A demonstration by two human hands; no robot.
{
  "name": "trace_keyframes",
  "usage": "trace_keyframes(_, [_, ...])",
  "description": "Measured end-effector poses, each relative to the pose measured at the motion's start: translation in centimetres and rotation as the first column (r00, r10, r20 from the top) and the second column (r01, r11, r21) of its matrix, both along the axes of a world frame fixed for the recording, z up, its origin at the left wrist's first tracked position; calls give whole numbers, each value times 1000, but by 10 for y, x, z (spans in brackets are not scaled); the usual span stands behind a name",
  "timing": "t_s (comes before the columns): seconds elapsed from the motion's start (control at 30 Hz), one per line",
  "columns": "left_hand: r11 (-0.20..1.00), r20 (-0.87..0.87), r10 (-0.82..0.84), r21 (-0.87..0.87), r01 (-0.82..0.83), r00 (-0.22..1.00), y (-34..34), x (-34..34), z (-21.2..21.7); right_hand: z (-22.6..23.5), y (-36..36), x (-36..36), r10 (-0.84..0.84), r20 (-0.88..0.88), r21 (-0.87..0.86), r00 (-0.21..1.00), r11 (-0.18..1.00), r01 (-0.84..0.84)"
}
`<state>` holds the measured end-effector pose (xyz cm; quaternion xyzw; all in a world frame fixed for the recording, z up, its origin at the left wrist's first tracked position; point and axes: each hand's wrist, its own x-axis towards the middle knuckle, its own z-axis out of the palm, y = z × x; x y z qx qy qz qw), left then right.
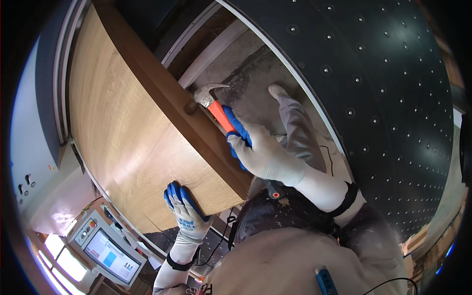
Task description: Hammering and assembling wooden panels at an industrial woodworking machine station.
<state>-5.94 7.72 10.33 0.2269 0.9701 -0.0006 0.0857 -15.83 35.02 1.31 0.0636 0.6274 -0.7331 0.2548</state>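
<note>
A claw hammer [223, 116] with an orange-red handle is gripped in my gloved right hand [263, 150]. Its metal head is at the brown edge of a large wood-grain board [132, 123], with the claw pointing away to the right; whether the face touches the edge I cannot tell. My left hand [187, 209], in a white glove with blue coating, lies with fingers stretched out on the board's near end. The board slants from the far left down toward my body.
To the right stands a black table [364, 93] studded with small metal balls. A control screen [110, 253] is at the lower left, beside a grey-white machine housing [32, 123]. Concrete floor [241, 64] shows between board and table, with my leg [300, 128] there.
</note>
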Motion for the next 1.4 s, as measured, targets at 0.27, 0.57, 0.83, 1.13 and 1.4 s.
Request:
trace_keyframes(0.27, [1000, -4, -8, -10, 8, 1000, -6, 3, -2, -4, -5, -19, 5, 13, -2, 1000, 1000, -5])
trace_keyframes(0.57, [1000, 29, 1, 2, -1, 1000, -7, 4, -3, -24, -14, -36, -192, -235, 71, 953, 974, 214])
trace_keyframes(0.83, [1000, 17, -3, -6, 3, 1000, -6, 5, -3, -8, -7, -55, -71, -67, 47, 995, 996, 74])
trace_keyframes(1.13, [1000, 42, 2, -6, -2, 999, -8, 6, -2, 7, -10, -46, -53, -287, 48, 956, 996, 69])
trace_keyframes(1.4, [1000, 33, 7, -10, -7, 999, -12, 7, -1, 8, -17, -47, -83, -244, -41, 966, 996, 75])
